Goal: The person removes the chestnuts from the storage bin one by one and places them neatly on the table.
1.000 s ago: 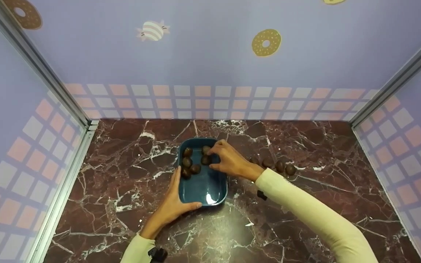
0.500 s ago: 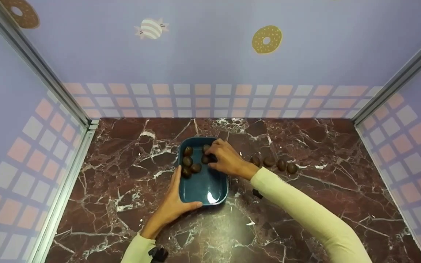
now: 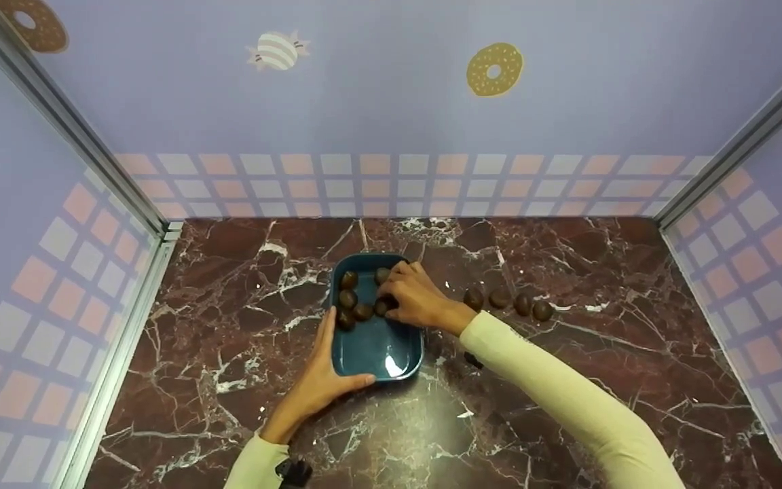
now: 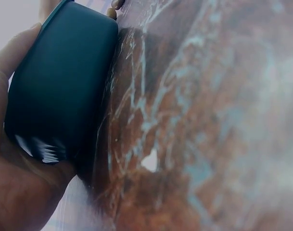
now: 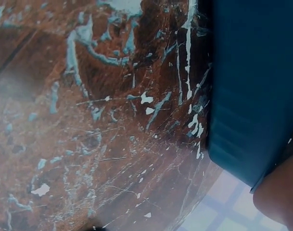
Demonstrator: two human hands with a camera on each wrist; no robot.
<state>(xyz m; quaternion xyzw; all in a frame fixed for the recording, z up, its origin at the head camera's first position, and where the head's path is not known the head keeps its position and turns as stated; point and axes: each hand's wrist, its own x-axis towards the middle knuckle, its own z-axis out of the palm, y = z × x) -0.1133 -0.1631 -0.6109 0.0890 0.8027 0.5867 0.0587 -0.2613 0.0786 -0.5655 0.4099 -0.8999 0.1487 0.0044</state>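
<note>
A deep teal dish with rounded corners stands on the marbled table, holding several brown, round, nut-like balls. My left hand holds its near left corner, fingers along the left side and thumb along the near end. In the left wrist view, that hand lies against the outer wall of the dish. Over the right rim reaches my right hand, its curled fingers pinching one brown ball, partly hidden. From the right wrist, part of the hand shows above the dish wall.
Right of the dish, several more brown balls lie in a loose row on the dark red marbled table. Patterned lilac walls enclose the table at the back and both sides.
My right hand has shifted slightly inside the dish, and the brown ball at its fingers has come a little nearer to me. The left hand has stayed at the corner.
</note>
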